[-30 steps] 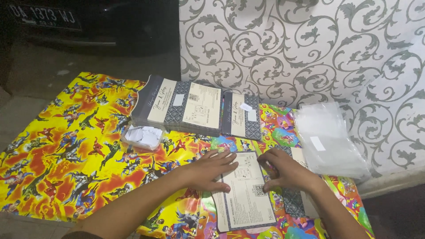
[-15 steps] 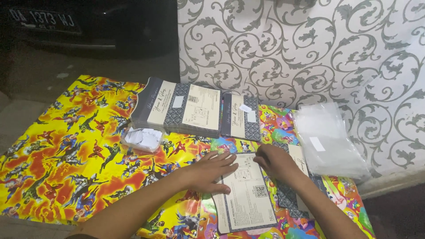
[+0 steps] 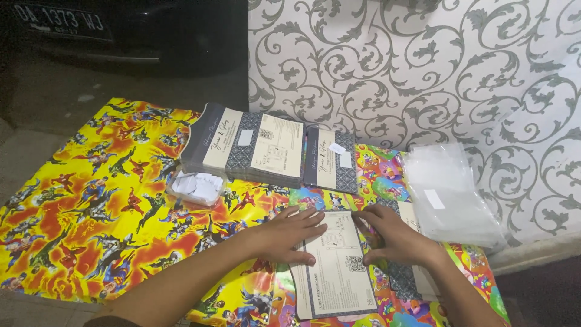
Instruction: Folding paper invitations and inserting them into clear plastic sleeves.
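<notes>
The worktop is covered by a glossy sheet printed with bright yellow, red and blue cartoon figures. Behind it stands a wall papered in grey-and-white scrollwork; to the left the room falls into darkness.

My left hand lies flat, fingers spread, palm down on the left edge of a cream printed card that rests directly in front of me. My right hand presses on the card's right edge with fingers slightly curled — neither grip pinches or lifts it; both hold it flat against the worktop. Under my right hand, a dark patterned card lies beside the cream one, partly covered by it.

Further back, a stack of dark-and-cream cards sits fanned open, with a second, smaller stack just to its right. A small clear tray of white slips stands near the larger stack's front-left corner. A pile of clear plastic sleeves lies to my right — well clear of both hands.
</notes>
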